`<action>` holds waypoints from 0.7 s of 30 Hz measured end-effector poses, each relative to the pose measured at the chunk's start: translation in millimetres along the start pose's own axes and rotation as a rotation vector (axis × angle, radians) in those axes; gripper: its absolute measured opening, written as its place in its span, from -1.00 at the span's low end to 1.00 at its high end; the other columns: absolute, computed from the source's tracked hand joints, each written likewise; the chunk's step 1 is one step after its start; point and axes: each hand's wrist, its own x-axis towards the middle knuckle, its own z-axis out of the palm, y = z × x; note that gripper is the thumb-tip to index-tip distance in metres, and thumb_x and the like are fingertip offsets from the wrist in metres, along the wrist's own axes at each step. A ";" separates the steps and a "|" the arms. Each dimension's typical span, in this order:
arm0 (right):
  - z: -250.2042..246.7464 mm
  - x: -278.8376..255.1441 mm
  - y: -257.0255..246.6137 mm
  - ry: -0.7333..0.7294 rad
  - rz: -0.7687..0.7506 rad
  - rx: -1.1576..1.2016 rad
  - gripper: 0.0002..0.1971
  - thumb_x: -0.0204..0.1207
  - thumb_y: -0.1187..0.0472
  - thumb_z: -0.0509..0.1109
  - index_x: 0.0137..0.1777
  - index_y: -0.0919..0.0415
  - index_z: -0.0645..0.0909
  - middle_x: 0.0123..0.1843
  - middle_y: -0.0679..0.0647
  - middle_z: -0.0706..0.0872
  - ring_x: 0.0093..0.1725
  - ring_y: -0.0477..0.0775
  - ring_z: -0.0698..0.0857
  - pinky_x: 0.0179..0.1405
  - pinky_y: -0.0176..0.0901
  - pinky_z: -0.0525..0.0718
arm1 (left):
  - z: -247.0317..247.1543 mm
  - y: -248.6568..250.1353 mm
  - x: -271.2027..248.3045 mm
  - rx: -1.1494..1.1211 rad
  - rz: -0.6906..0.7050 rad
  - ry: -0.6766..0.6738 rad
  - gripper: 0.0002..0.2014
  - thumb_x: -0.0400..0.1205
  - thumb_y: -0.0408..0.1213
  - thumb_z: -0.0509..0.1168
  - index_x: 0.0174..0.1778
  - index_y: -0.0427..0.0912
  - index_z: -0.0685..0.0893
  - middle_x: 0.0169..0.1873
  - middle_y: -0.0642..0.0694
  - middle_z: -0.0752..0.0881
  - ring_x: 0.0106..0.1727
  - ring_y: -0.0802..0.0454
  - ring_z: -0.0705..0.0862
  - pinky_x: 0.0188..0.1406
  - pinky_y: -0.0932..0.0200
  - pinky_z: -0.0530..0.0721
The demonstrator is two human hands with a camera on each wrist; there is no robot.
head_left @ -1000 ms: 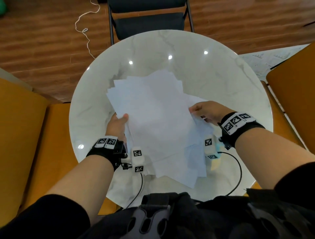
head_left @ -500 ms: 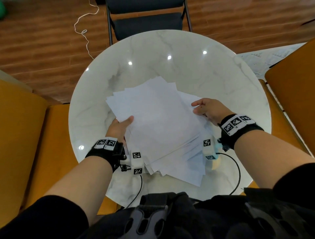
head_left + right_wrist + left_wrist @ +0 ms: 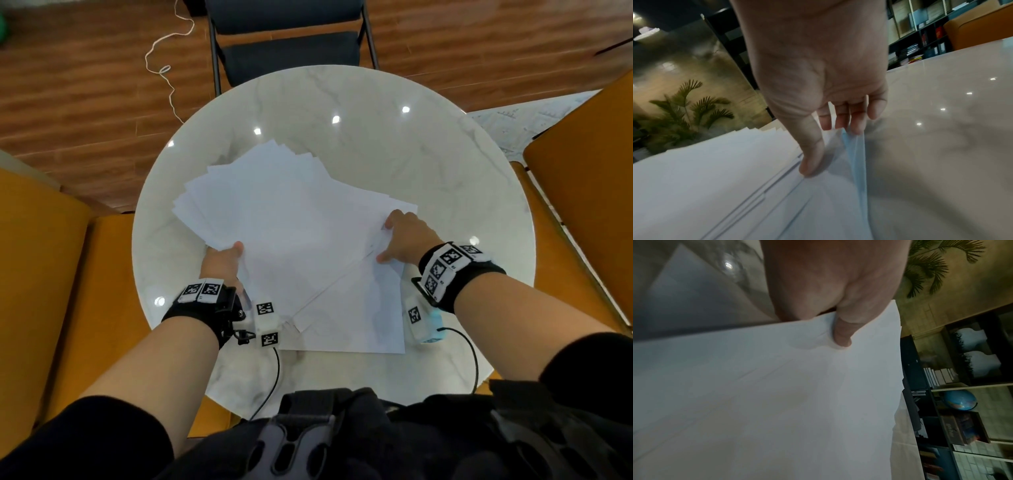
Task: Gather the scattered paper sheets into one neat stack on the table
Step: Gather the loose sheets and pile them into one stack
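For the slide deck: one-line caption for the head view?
Left hand and right hand grip opposite edges of fanned paper sheets on a round marble table.

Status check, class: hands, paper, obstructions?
Left hand pinches sheets' left edge. Right hand grips right edge. Paper sheets fanned, not squared. Nothing in the way.

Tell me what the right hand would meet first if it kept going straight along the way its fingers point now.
The right hand points away across the table. Its fingertips already rest on the right edge of the paper sheets, so it would push those first. Beyond lies bare marble, then the far rim; depth is uncertain.
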 end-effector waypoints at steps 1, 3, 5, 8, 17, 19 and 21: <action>0.7 -0.5 -1.1 0.020 0.007 -0.053 -0.24 0.21 -0.03 0.66 0.36 0.13 0.41 0.31 0.18 0.49 0.32 0.29 0.54 0.31 0.16 0.54 | 0.1 -1.0 -1.7 0.008 0.006 0.008 -0.50 0.63 -0.20 0.32 0.48 -0.26 0.45 0.45 -0.35 0.55 0.44 -0.34 0.56 0.25 -0.06 0.57; -0.9 -0.4 -3.6 0.040 0.022 -0.144 -0.25 0.22 -0.09 0.64 0.35 0.13 0.43 0.32 0.18 0.48 0.34 0.28 0.51 0.30 0.15 0.51 | -1.2 0.5 -0.9 0.064 0.025 0.008 -0.46 0.61 -0.17 0.33 0.50 -0.24 0.43 0.47 -0.35 0.52 0.42 -0.33 0.57 0.07 0.05 0.60; -1.0 0.6 -4.3 0.023 0.016 -0.144 -0.27 0.23 -0.09 0.65 0.33 0.15 0.44 0.32 0.19 0.47 0.34 0.28 0.52 0.30 0.16 0.53 | -5.1 2.4 -0.7 0.329 0.060 -0.025 -0.33 0.56 -0.22 0.37 0.58 -0.21 0.29 0.52 -0.37 0.42 0.42 -0.30 0.51 0.02 0.05 0.62; 0.0 -1.0 -4.1 -0.017 0.011 -0.058 -0.27 0.23 -0.03 0.66 0.32 0.18 0.41 0.28 0.18 0.55 0.29 0.29 0.58 0.29 0.19 0.56 | -12.3 9.5 -1.2 0.837 0.143 -0.042 -0.21 0.56 -0.38 0.36 0.64 -0.29 0.06 0.50 -0.40 0.37 0.54 -0.34 0.35 0.41 -0.08 0.47; -3.3 -5.6 4.4 -0.127 -0.001 0.542 -0.38 0.26 0.14 0.68 0.29 0.14 0.48 0.16 0.02 0.55 0.15 0.11 0.58 0.04 -0.08 0.61 | -14.5 8.3 -4.5 1.348 0.259 -0.116 -0.20 0.48 -0.38 0.43 0.57 -0.34 0.13 0.41 -0.33 0.47 0.49 -0.27 0.43 0.35 0.02 0.51; -10.0 -9.3 3.9 -0.255 0.034 0.735 -0.27 0.18 0.14 0.71 0.37 0.17 0.53 0.28 0.06 0.65 0.24 0.18 0.68 0.24 0.08 0.68 | -14.4 6.7 -4.7 1.352 0.260 -0.119 -0.22 0.46 -0.38 0.45 0.54 -0.34 0.18 0.37 -0.32 0.51 0.43 -0.25 0.49 0.30 0.04 0.54; -17.1 -14.4 1.7 -0.361 0.022 0.900 -0.52 0.31 0.36 0.61 0.22 0.19 0.59 0.20 0.17 0.73 0.24 0.28 0.70 0.25 0.13 0.68 | -15.3 5.1 -4.6 1.357 0.275 -0.111 -0.27 0.46 -0.38 0.44 0.50 -0.35 0.22 0.33 -0.31 0.53 0.39 -0.24 0.53 0.26 0.05 0.55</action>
